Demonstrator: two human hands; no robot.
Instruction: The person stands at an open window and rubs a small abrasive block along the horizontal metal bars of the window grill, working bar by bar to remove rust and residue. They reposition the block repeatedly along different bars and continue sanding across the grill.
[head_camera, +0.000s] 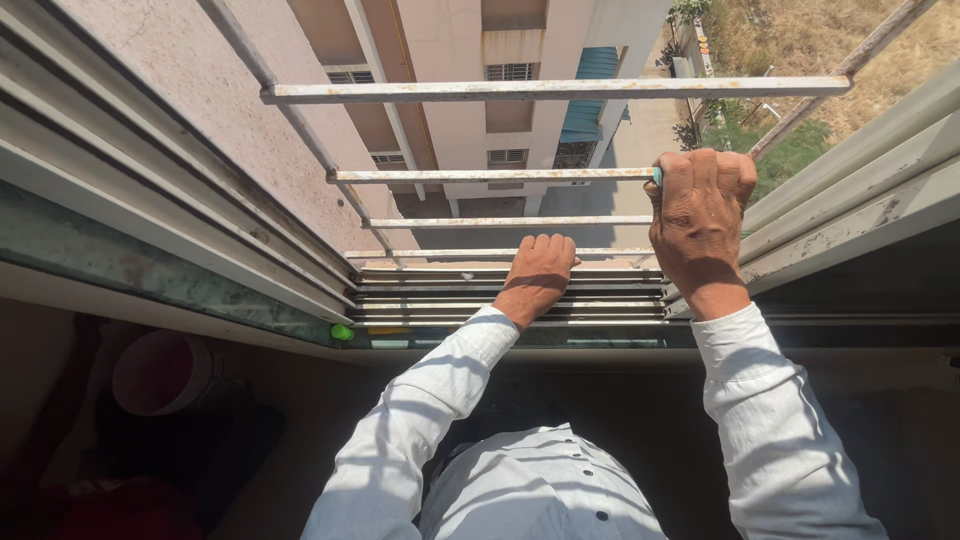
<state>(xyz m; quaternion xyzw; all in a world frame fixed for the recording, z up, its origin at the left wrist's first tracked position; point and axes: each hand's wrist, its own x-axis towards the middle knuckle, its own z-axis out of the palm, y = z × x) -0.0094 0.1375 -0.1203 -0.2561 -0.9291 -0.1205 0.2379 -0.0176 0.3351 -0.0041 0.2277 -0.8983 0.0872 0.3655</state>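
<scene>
Head view, looking steeply down and out through an open window. Nearest, at 6 o'clock: the person's own white buttoned shirt (540, 490), both sleeves running up toward the opening. At 8 o'clock, in shadow inside the room, a pale round bucket (160, 372); contents not readable. A small green cap-like object (342, 331) sits on the inner sill at about 9 o'clock from the left hand, apart from it.

Next out: the window track (510, 300), a set of parallel metal rails across the middle of the frame, dusty. Left hand (537, 275) rests on the outer edge of this track, fingers curled over and down, knuckles up; fingertips hidden past the edge, so whether they clasp the lowest grille bar (440, 254) or only the rail cannot be told.

Right hand (698, 215) is higher and farther out, at 2 o'clock from the left hand. Fingers wrapped closed over the second grille bar (490, 175) near its right end, by the sloping window frame (860, 190). A sliver of pale blue-green shows at the index-finger side of the fist (657, 176); too small to tell what it is.

Beyond: two more white-painted horizontal grille bars, the top one (550, 90) at 12 o'clock, paint chipped. Far below, a beige neighbouring building (510, 70) with grated windows, and dry grass with green patches (800, 60) at 1 o'clock.
</scene>
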